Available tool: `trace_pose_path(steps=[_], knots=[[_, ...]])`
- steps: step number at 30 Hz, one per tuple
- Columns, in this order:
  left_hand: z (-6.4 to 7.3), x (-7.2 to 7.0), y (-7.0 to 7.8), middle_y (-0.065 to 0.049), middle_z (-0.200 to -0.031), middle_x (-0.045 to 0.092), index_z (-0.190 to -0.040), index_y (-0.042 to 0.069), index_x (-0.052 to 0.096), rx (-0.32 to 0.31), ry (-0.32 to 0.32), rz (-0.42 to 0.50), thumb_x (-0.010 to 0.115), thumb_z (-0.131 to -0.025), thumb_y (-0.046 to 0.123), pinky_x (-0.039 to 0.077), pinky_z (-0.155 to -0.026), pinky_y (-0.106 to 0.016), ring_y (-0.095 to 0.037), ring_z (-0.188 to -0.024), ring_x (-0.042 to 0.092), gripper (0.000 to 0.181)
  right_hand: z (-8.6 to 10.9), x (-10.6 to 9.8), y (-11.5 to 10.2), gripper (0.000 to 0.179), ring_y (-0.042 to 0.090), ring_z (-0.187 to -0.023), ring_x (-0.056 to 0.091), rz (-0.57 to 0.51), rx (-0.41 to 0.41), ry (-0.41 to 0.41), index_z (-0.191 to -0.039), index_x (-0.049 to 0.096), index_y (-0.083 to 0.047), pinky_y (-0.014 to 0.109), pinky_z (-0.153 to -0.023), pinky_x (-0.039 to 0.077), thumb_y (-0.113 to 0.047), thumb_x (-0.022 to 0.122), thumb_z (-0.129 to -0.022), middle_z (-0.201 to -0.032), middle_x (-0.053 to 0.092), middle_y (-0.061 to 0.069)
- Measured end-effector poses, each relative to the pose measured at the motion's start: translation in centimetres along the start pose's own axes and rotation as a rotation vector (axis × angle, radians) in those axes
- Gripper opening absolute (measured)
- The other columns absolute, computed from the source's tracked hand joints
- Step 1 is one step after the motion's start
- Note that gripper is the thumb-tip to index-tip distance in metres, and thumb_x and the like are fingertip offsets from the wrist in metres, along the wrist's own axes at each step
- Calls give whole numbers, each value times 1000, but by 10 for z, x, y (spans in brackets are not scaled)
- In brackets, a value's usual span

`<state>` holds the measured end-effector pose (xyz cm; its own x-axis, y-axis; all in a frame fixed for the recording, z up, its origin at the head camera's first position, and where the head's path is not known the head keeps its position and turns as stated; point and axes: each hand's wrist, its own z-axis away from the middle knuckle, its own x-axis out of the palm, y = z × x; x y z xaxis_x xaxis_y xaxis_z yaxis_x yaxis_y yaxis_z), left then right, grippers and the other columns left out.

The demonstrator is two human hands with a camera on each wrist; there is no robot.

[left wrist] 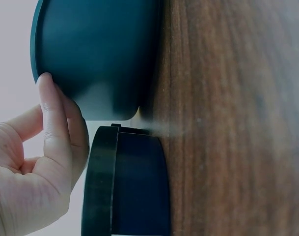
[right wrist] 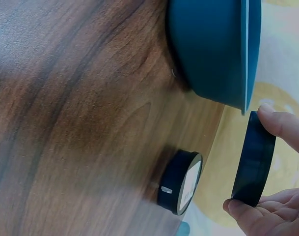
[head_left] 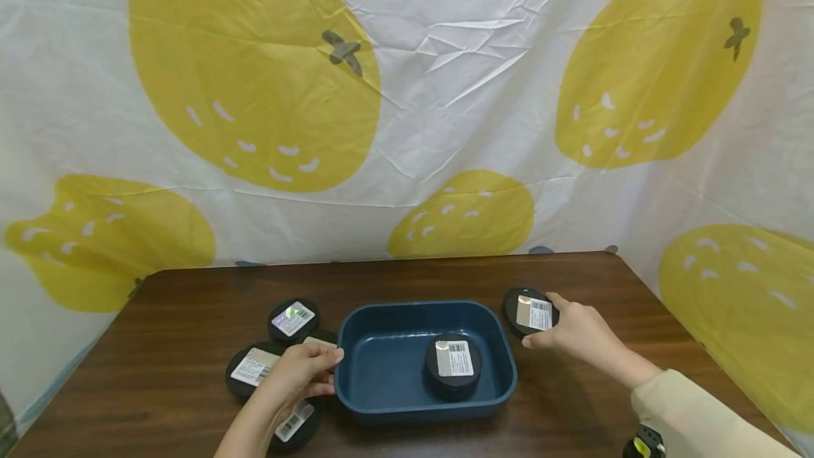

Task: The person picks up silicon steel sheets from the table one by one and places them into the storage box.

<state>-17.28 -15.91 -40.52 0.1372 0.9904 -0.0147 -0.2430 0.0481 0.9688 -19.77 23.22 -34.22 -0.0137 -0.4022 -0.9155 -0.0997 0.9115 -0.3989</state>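
A dark blue rectangular basin [head_left: 365, 401] stands on the table, and one round black container [head_left: 451, 373] with a white barcode label sits inside it on the right. My left hand [head_left: 295, 377] pinches the basin's left rim between fingers and thumb. To the right of the basin, my right hand [head_left: 581, 334] grips another round black container [head_left: 511, 309] by its edges, thumb on one side and fingers on the other. In the right wrist view this held container [right wrist: 255, 160] is tilted above the tabletop, close to the basin's rim. A further labelled black container [right wrist: 181, 182] sits on the table behind it.
Several labelled round black containers, among them one at the back [head_left: 292, 320] and one at the left [head_left: 249, 367], lie left of the basin, partly hidden by my left arm. A lemon-print cloth [head_left: 445, 126] hangs behind the brown wooden table [head_left: 159, 345].
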Motion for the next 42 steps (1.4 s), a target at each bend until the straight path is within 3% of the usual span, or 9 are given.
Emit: trace_pose_path(steps=[13, 20, 36, 42], knots=[[-1, 0, 0, -5, -72, 57, -107, -13, 54, -17, 20, -1, 57, -92, 11, 53, -55, -22, -11, -59, 56, 28, -1, -2, -11, 97, 28, -78, 56, -15, 1, -4, -130, 40, 15, 37, -65, 47, -40, 82, -62, -98, 62, 25], [-2, 0, -1, -4, -72, 58, -108, -14, 53, 0, 1, -10, 57, -92, 11, 53, -56, -22, -11, -60, 57, 30, -2, -3, -18, 101, 26, -77, 56, -38, 1, -31, -131, 38, 14, 36, -64, 47, -42, 83, -61, -95, 63, 23], [0, 2, 1, -5, -70, 57, -104, -13, 55, -12, 52, -46, 58, -92, 10, 53, -54, -23, -12, -58, 56, 26, -1, 2, -38, 97, 24, -76, 56, -61, -24, -41, -132, 40, 10, 35, -65, 47, -39, 83, -62, -92, 64, 16], [0, 2, 2, -4, -69, 57, -104, -13, 56, -6, 41, -50, 58, -92, 11, 53, -54, -23, -12, -59, 56, 27, 1, 6, -48, 97, 24, -79, 56, -61, -24, -60, -134, 40, 7, 38, -68, 49, -40, 83, -61, -92, 64, 13]])
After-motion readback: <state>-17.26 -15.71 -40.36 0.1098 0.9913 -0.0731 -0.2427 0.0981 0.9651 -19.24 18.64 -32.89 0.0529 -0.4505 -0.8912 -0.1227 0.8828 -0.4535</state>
